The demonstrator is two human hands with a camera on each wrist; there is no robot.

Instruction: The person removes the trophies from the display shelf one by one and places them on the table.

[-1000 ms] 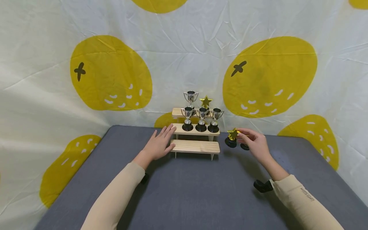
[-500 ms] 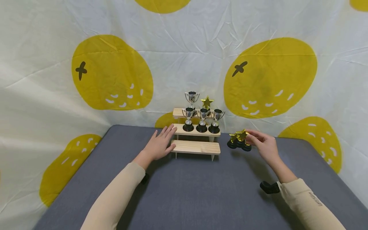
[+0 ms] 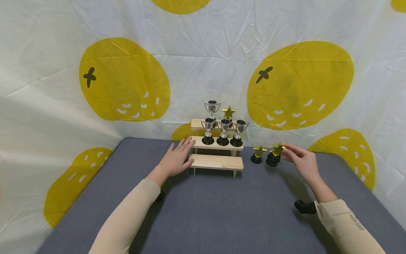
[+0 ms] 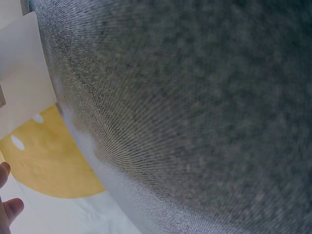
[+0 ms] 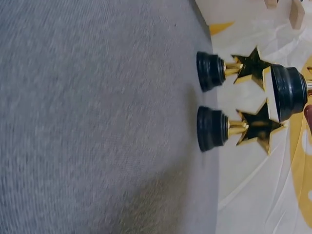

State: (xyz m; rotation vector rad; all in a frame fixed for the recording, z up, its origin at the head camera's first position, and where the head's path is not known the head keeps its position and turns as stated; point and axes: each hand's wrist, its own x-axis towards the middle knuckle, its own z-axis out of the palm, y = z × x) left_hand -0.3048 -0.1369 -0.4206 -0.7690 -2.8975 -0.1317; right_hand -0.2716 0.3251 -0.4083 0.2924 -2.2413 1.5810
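My right hand pinches a gold star trophy by its star, to the right of the shelf. In the right wrist view that trophy's black base hangs off the table. Two more star trophies stand upright on the tabletop: one star trophy nearer the shelf, the other star trophy largely covered by the held one in the head view. With fingers extended, my left hand lies against the left ends of the wooden tiered shelf; only its fingertips show in the left wrist view.
Three silver cup trophies, one of them a cup, line the middle tier. Another silver cup and a gold star trophy stand on the top tier. The lowest tier is bare wood. A patterned cloth hangs behind the grey table.
My right hand has moved right with the star trophy, away from the shelf and past the nearer standing star trophy. The left hand stays at the shelf.
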